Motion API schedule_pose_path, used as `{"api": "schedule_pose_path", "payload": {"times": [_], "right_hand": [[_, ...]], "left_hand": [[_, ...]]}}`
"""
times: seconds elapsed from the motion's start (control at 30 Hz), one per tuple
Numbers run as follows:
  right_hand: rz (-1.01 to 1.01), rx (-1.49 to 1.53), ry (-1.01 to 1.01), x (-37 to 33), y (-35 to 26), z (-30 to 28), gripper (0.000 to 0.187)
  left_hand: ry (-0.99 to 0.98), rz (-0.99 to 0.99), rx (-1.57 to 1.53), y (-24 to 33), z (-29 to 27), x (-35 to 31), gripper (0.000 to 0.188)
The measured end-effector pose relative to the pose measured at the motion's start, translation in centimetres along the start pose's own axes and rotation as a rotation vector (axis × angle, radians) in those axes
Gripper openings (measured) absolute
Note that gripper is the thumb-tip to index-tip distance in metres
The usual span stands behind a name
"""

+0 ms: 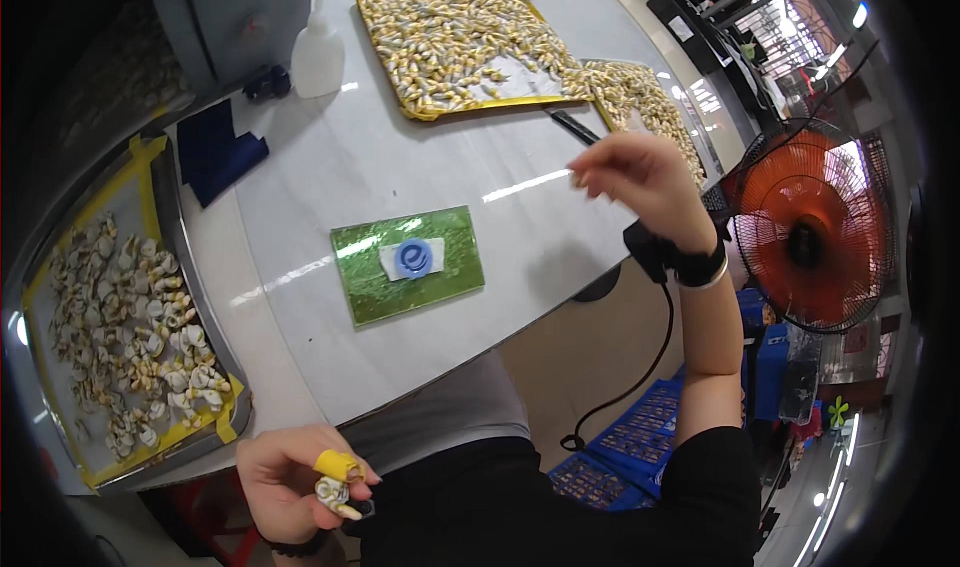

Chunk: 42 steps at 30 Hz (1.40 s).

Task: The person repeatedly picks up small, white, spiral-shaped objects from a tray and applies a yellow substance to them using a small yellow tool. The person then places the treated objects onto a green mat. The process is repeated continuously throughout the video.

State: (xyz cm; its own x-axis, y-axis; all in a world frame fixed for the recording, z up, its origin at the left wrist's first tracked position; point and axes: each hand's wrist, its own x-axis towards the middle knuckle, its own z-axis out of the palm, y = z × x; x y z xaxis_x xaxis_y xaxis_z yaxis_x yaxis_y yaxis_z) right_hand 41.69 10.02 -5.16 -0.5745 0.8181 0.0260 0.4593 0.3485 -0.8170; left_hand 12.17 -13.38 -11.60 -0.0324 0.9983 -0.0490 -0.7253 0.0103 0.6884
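Low at the left, my left hand (280, 482) is closed on a small white-and-yellow shell piece (333, 494), gripped between thumb and fingers. A yellow wrap (338, 465) goes round one of its fingers. My right hand (645, 187) is raised over the table's right edge, its fingertips pinched together. A tiny brownish bit shows at the tips, too small to name. Between the hands lies a green rectangular plate (360, 302), with a white strip (437, 255) and a round blue piece (413, 259) with a dark swirl at its middle.
Small shells fill a yellow-edged tray (470, 104) at the back, with a second tray (612, 117) beside it. A taped tray (155, 192) of white pieces stands left. A squeeze bottle (318, 62), dark cloth (215, 152), black pen-like tool (573, 127) and orange fan (800, 227) are around.
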Motion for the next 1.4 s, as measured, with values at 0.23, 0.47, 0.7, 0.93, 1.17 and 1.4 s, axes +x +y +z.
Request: {"api": "schedule_pose_path", "payload": {"times": [0.23,0.47,0.7,0.93,1.17,1.4], "right_hand": [[-0.311,-0.156,-0.221,0.7,-4.5,6.5,0.016],[-0.225,-0.010,-0.149,1.2,-5.0,8.0,0.013],[-0.235,-0.110,-0.079,1.0,-4.8,7.9,0.007],[-0.359,-0.175,-0.052,1.2,-4.4,8.5,0.007],[-0.464,-0.395,-0.034,1.4,-4.7,9.5,0.009],[-0.638,-0.646,-0.093,2.3,-4.6,9.4,0.013]], "left_hand": [[-0.015,-0.038,-0.032,0.0,0.3,0.0,0.044],[-0.040,-0.068,-0.088,0.2,0.4,-0.1,0.042],[-0.062,-0.070,-0.095,0.4,0.2,-0.1,0.041],[-0.054,-0.076,-0.127,0.4,0.0,0.0,0.040],[-0.068,-0.049,-0.083,0.3,0.0,-0.2,0.039],[-0.034,-0.025,-0.069,0.1,0.1,-0.3,0.039]]}}
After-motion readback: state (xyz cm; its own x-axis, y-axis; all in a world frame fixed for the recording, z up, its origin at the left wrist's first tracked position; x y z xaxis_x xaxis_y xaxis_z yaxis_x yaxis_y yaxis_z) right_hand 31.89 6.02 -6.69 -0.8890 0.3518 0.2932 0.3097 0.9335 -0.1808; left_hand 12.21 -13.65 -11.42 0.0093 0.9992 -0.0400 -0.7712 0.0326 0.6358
